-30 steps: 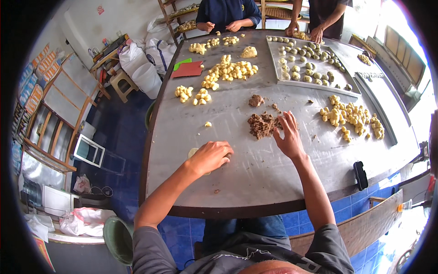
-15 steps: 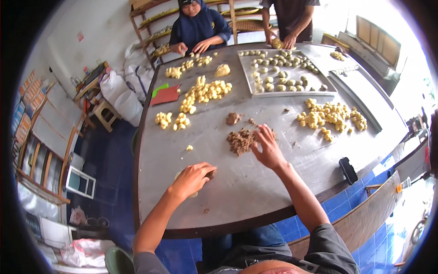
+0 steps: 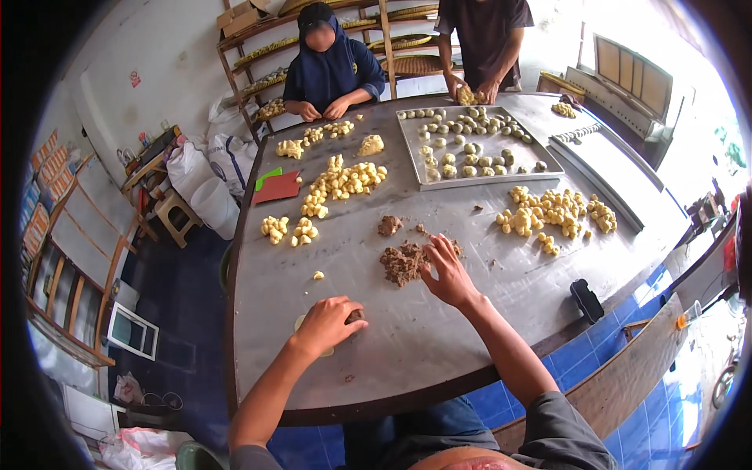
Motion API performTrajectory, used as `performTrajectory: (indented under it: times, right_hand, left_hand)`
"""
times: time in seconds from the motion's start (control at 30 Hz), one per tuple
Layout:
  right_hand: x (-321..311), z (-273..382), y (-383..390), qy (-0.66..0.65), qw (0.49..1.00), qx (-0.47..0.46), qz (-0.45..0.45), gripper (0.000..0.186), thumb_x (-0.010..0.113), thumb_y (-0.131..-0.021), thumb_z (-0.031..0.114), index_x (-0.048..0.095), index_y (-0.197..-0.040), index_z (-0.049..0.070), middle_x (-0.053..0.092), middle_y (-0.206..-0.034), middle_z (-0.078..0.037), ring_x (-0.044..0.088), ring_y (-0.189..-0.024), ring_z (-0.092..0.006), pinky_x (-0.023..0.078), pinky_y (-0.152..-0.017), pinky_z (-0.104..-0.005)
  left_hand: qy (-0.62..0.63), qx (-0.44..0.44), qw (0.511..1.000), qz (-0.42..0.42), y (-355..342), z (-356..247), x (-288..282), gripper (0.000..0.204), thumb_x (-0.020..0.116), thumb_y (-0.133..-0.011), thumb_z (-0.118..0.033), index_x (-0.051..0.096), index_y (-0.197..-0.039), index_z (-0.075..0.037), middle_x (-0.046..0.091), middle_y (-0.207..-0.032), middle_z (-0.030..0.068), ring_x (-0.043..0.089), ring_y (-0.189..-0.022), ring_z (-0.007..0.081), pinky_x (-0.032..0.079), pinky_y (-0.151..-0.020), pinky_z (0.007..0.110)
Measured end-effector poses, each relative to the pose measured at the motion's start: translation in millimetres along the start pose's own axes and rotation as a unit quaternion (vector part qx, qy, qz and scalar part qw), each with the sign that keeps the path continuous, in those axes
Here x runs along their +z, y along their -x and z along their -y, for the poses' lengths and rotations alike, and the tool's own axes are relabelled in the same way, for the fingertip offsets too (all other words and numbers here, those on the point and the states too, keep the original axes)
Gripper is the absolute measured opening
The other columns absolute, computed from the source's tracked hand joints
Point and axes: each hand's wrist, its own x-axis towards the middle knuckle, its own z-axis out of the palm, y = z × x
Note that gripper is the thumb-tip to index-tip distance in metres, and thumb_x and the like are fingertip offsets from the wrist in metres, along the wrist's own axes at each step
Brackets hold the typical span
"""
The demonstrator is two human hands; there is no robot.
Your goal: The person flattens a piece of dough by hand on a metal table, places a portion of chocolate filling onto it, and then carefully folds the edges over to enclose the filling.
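Observation:
My left hand [image 3: 323, 323] curls round a small lump of brown filling [image 3: 356, 316] near the front of the metal table. Under that hand lies a thin, pale dough round [image 3: 327, 352], mostly covered. My right hand [image 3: 450, 276] has its fingers apart, with the tips at the right side of a crumbly brown filling heap [image 3: 401, 265]. A smaller brown clump [image 3: 390, 225] sits just beyond the heap. One small piece of yellow dough [image 3: 318, 276] lies beyond my left hand.
Yellow dough balls [image 3: 345, 178] are grouped left of centre, and more dough balls [image 3: 556, 207] at the right. A metal tray [image 3: 486, 179] holds greenish balls. A red scraper [image 3: 277, 188] and a black object [image 3: 587, 301] lie near the edges. Two people work across the table [image 3: 439, 352].
The view has tilted, so the table sits lower. My right fingertips stay at the filling heap. My left hand stays over the dough round, with more of its brown lump showing.

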Motion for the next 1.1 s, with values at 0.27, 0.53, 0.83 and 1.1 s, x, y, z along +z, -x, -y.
performTrajectory:
  times: [0.27,0.53,0.83,1.1]
  right_hand:
    - [0.5,3.9,-2.5,0.01,1.0,-0.002,0.003,0.041,0.063,-0.084,0.011,0.052,-0.122,-0.001,0.045,-0.134,-0.026,0.035,-0.133,-0.0439,0.035,-0.109,-0.0481]
    - [0.8,7.4,-1.8,0.012,0.999,0.021,0.029,0.043,0.061,-0.085,0.01,0.05,-0.125,0.001,0.042,-0.137,-0.025,0.033,-0.135,-0.042,0.034,-0.11,-0.0464]
    - [1.6,5.7,-1.6,-0.003,1.0,0.016,0.011,0.042,0.063,-0.085,0.01,0.051,-0.125,0.002,0.044,-0.135,-0.025,0.034,-0.135,-0.0421,0.033,-0.11,-0.0473]
    - [0.6,9.8,-2.9,-0.006,1.0,0.023,0.021,0.043,0.062,-0.085,0.01,0.051,-0.125,0.001,0.044,-0.135,-0.025,0.034,-0.135,-0.0421,0.033,-0.11,-0.0466]
  left_hand:
    - [0.041,0.069,0.996,-0.029,6.0,14.9,7.2,0.038,0.072,-0.08,-0.023,0.067,-0.115,-0.008,0.066,-0.113,0.012,0.064,-0.099,0.0315,0.051,-0.09,0.04]
    - [0.033,0.087,0.993,-0.069,8.5,10.1,14.4,0.034,0.07,-0.082,-0.019,0.067,-0.114,-0.007,0.066,-0.114,0.013,0.064,-0.1,0.0324,0.051,-0.091,0.04]
    - [0.076,0.05,0.986,-0.143,11.3,-2.4,19.2,0.029,0.069,-0.082,-0.017,0.069,-0.109,-0.008,0.066,-0.116,0.0142,0.064,-0.101,0.0319,0.052,-0.09,0.04]
    - [0.067,0.079,0.988,-0.111,14.2,3.4,30.7,0.029,0.068,-0.083,-0.014,0.069,-0.111,-0.009,0.063,-0.122,0.015,0.063,-0.105,0.0315,0.051,-0.093,0.038]
